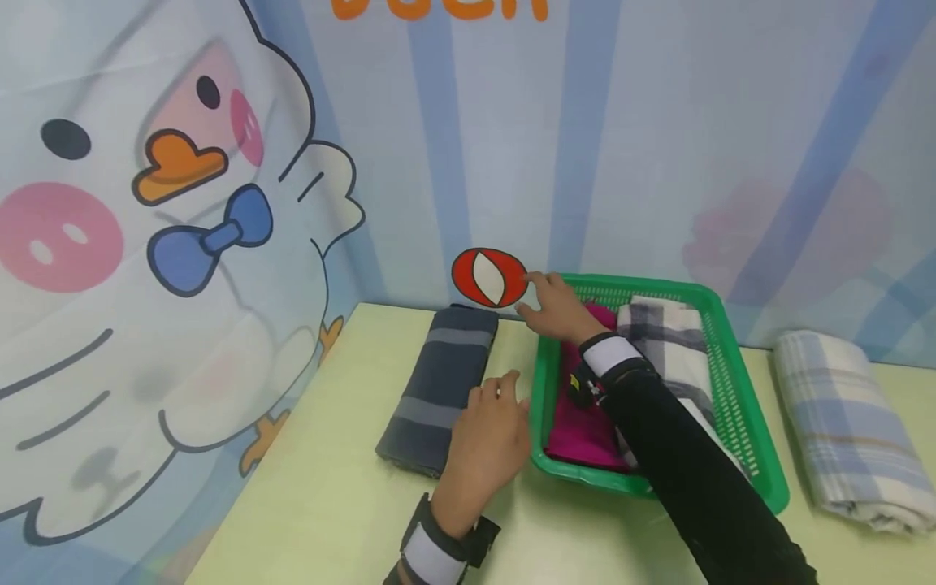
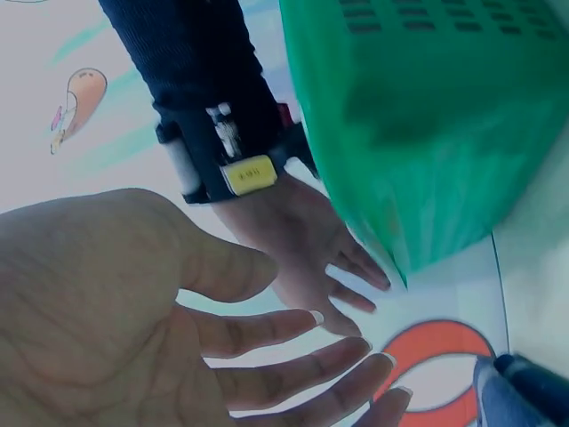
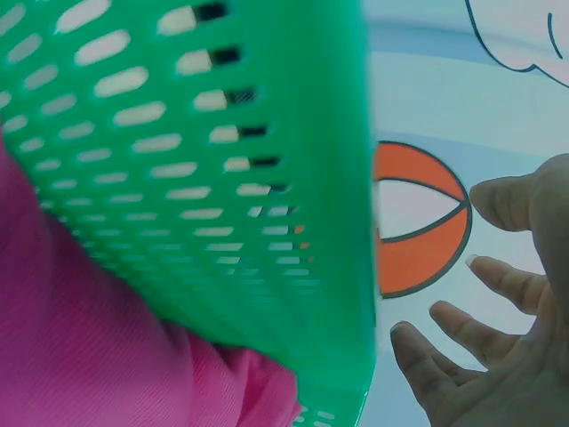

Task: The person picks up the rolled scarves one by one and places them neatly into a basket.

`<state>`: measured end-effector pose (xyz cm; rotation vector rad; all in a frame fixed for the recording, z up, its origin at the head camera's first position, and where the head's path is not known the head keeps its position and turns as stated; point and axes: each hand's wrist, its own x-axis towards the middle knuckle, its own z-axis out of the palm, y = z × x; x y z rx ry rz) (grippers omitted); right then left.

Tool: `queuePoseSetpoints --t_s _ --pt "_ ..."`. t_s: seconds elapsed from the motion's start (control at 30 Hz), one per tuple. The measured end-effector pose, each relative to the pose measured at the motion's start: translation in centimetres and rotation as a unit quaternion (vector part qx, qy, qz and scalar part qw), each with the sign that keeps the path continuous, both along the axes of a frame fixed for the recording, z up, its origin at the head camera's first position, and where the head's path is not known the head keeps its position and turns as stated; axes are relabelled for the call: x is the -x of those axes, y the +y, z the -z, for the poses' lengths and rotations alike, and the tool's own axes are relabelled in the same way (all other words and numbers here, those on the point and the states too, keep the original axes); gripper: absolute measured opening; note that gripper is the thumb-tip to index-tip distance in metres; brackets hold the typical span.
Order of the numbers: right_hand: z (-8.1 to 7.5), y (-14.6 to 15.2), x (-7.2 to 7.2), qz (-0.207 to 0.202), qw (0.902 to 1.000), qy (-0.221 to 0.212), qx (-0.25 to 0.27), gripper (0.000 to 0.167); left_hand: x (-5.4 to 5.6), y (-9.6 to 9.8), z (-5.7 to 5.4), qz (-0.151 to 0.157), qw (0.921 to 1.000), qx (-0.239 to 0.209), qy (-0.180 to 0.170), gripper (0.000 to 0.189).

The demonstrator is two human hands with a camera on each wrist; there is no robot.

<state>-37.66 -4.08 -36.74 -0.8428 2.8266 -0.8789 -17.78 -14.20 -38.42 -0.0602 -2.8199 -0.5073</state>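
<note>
My left hand (image 1: 488,431) hovers beside the near right part of a folded dark blue cloth with grey stripes (image 1: 449,370), fingers loosely extended and nothing in them. My right hand (image 1: 559,309) reaches over the back left corner of a green plastic basket (image 1: 595,477), its fingers spread. In the right wrist view the fingers (image 3: 507,347) are apart from the basket wall (image 3: 329,178), and the palm is bare. Inside the basket lie a folded magenta cloth (image 1: 585,435) and a black-and-white checked cloth (image 1: 661,325), partly hidden by the right forearm.
Right of the basket, a rolled or folded white, blue and tan plaid cloth (image 1: 848,431) lies on the pale yellow table (image 1: 292,487). Behind the table stands a printed backdrop (image 1: 504,162) with a duck and a red-and-white ball; it also covers the left side.
</note>
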Motion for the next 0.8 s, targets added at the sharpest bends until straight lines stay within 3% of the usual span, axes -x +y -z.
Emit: queuePoseSetpoints --t_s 0.13,0.4,0.8 --pt "-0.4 -0.8 -0.1 -0.009 0.9999 -0.006 -0.010 0.059 0.2 -1.1 0.1 -0.016 0.9996 -0.019 -0.014 0.040" --pt "-0.7 -2.1 -0.2 -0.013 0.9995 -0.017 -0.023 0.057 0.5 -2.1 0.5 -0.013 0.9997 -0.022 -0.004 0.040" --pt "-1.2 -3.3 -0.8 -0.024 0.9991 -0.032 -0.012 0.056 1.1 -4.4 0.7 -0.069 0.9943 -0.049 -0.064 0.049"
